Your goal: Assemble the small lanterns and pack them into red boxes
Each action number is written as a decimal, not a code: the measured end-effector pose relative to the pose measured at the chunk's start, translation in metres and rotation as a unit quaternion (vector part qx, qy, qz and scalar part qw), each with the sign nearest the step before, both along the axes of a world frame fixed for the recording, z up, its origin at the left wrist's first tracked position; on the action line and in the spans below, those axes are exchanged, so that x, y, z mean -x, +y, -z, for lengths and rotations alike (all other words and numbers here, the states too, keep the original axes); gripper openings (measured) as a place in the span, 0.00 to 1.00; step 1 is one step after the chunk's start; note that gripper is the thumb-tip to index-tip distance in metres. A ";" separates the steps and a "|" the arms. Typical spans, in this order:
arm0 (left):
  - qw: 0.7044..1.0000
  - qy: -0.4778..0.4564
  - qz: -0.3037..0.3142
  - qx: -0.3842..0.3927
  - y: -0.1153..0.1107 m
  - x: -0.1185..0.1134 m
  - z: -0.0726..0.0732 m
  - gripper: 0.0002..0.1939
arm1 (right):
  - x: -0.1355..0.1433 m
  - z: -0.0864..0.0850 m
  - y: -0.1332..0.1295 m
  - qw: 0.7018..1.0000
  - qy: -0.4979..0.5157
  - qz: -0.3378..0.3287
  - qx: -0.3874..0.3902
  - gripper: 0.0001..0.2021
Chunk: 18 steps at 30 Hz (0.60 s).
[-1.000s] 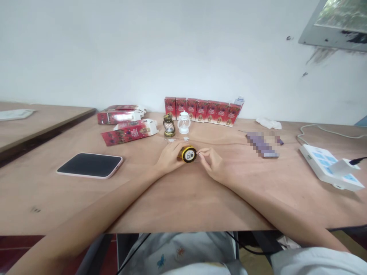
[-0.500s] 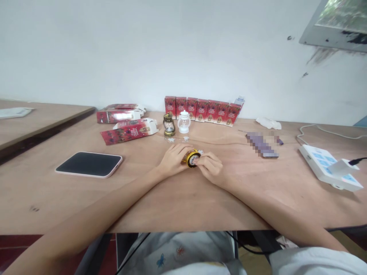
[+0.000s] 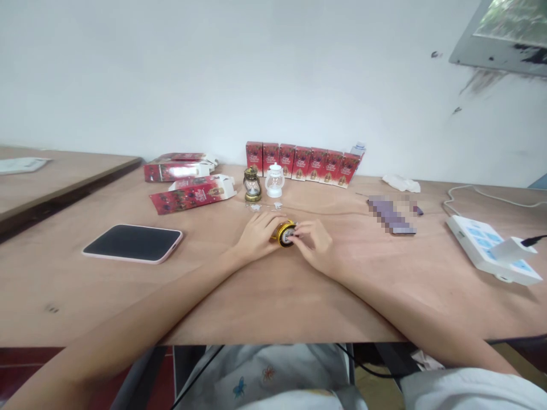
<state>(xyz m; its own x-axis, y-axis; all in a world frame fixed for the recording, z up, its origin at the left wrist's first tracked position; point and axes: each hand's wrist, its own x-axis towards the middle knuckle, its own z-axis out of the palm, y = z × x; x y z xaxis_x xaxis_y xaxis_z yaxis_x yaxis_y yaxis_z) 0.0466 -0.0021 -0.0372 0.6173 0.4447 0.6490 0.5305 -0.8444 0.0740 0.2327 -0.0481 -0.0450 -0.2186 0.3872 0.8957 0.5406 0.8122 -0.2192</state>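
My left hand is wrapped round a small gold lantern, tipped on its side with the round base facing me. Fingers hide most of the lantern's body. At the base, the thumb and forefinger of my right hand are drawn together in a pinch; whatever lies between them is too small to make out. Just beyond my hands stand a bronze lantern and a white lantern, both upright. Small clear or white bits lie in front of them.
Several red printed boxes stand in a row against the wall. Opened red boxes lie at the back left. A phone rests on the left; a purple blurred item, crumpled tissue and power strip are on the right.
My right hand's fingers have shifted slightly at the lantern's base, opening a gap between thumb and palm and showing more of the base. My left hand keeps its hold on the lantern.
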 end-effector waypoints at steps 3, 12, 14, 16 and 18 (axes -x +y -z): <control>1.000 0.009 -0.003 -0.001 -0.001 0.000 -0.001 0.17 | 0.002 0.001 0.001 0.998 0.037 0.023 0.043 0.05; 0.998 -0.045 -0.034 -0.006 0.002 0.002 -0.002 0.18 | 0.000 0.004 0.006 0.994 0.072 0.007 0.084 0.07; 0.995 -0.083 -0.049 -0.003 0.007 0.006 -0.002 0.19 | -0.003 0.005 0.009 0.992 0.050 0.039 0.108 0.07; 0.991 -0.117 -0.060 0.001 0.012 0.009 -0.002 0.19 | -0.006 0.004 0.012 0.986 -0.044 0.074 0.141 0.09; 0.987 -0.143 -0.071 0.007 0.014 0.011 -0.002 0.21 | -0.007 0.003 0.014 0.967 -0.170 0.085 0.169 0.11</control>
<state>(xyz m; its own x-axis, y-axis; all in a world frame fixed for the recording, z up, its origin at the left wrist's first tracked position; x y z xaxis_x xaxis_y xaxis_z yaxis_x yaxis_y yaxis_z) 0.0355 0.0121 -0.0347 0.3394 0.5238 0.7813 0.5995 -0.7605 0.2494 0.2396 -0.0341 -0.0483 -0.3858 0.7014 0.5993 0.7471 0.6187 -0.2431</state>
